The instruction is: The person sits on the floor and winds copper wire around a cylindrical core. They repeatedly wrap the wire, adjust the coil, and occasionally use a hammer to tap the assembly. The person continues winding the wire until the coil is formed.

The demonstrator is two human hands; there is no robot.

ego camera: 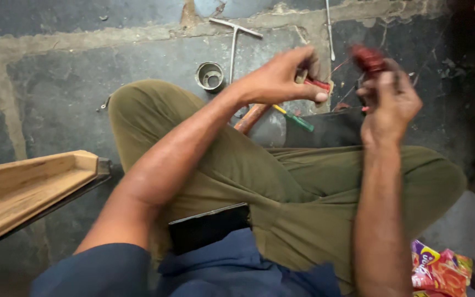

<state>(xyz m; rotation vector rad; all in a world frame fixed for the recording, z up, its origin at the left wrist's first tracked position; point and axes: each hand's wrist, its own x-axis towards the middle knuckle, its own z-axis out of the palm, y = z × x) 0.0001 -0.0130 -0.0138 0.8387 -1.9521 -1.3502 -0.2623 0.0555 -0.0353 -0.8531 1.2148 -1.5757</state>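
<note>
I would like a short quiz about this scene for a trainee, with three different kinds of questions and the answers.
1. True or false: the T-shaped wrench lies on the floor.
2. What does the right hand hold up? A) reddish coil B) hammer C) cup
3. Fill in: the metal ring stands beside the left ____.

Key: 1 true; 2 A, the reddish coil; 3 knee. The left hand grips something red.

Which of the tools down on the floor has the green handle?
The screwdriver lying just under the left hand, with a yellow and green handle. The T-shaped wrench further up the floor is bare grey metal.
</note>
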